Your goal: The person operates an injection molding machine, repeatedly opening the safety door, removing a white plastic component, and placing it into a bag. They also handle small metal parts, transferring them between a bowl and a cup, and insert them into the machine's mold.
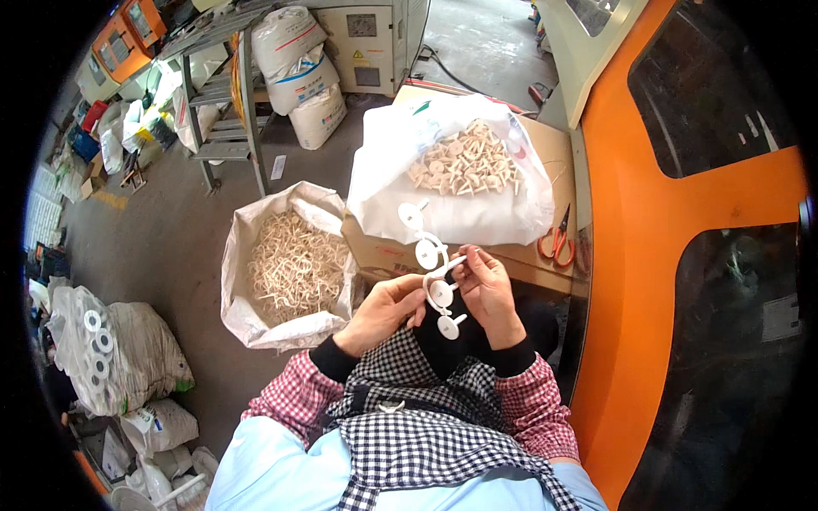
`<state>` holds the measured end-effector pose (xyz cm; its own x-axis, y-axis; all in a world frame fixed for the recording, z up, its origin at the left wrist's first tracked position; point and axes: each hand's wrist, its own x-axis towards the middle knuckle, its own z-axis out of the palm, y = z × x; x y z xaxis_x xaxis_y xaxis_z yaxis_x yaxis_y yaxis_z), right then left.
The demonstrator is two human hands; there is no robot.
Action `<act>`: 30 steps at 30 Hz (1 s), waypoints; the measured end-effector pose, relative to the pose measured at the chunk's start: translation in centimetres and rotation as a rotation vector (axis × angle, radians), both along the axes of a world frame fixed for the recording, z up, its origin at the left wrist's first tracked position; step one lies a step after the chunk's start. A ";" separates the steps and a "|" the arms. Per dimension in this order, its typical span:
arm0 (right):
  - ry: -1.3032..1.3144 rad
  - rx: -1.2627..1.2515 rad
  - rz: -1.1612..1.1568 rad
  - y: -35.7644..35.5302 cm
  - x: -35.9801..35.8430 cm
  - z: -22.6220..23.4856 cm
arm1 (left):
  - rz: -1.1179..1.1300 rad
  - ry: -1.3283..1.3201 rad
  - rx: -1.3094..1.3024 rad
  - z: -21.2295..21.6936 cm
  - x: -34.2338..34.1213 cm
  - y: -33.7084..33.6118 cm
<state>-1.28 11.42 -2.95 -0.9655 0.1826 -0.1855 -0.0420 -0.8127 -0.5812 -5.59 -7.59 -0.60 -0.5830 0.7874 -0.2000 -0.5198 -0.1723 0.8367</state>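
In front of my lap, both hands hold a white moulded plastic runner with several round, stemmed discs along its curved strip. My left hand is closed on the strip near the lower discs, thumb and fingers pinched. The fingers of my right hand pinch a stem that sticks out from the same piece. Beyond my hands, a white plastic bag lies spread open on a cardboard box, with a pile of loose stemmed discs in it. Left of it, an open woven sack is full of thin, curly off-white strips.
Orange-handled scissors lie on the cardboard box at its right edge. An orange machine stands close on my right. Stacked white sacks and a metal step stand are at the back. More bags sit at the left.
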 end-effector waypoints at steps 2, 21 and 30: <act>0.001 -0.092 0.062 -1.1 0.5 -1.2 | 0.002 0.062 -0.028 0.8 0.1 -0.2; 0.098 1.132 0.065 -5.1 6.7 1.2 | 0.415 0.092 -0.106 -0.5 2.9 -1.9; -0.144 1.134 0.115 -4.9 4.7 3.7 | 0.513 0.559 -0.366 0.7 2.9 -1.7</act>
